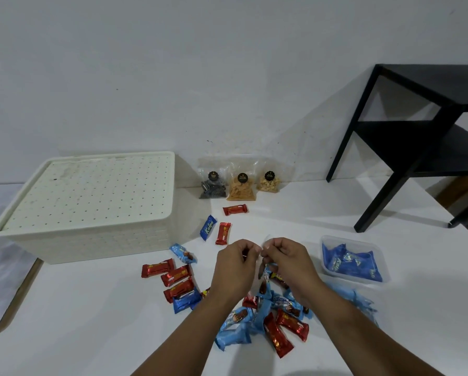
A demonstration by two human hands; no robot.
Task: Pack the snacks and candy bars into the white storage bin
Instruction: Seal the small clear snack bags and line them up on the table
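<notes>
Snacks and candy bars lie loose on the white tabletop; none sit in the bin.

Head view:
- White storage bin at your 10 o'clock, perforated lid on top, closed.
- Three clear snack bags lean at the wall at 12 o'clock: a dark one, a yellow-stick one beside it, a pale-nut one on the right.
- Below them, a red bar lies alone, then a blue Kalpa bar and another red bar side by side, apart.
- A cluster of red bars sits at your 9 o'clock, one light-blue bar just above it.
- The main heap of red and blue bars lies under your wrists at 6 o'clock.
- Clear plastic tub at 3 o'clock holds blue wrappers.
- Black side table stands at 2 o'clock.

Your hands: left hand and right hand are raised over the heap, knuckles up, nearly touching. Both sets of fingers are curled in narrow, pinching something small and thin between them; you cannot tell from this view what it is. A bar hangs just beneath your right hand; whether your fingers hold it is unclear.
</notes>
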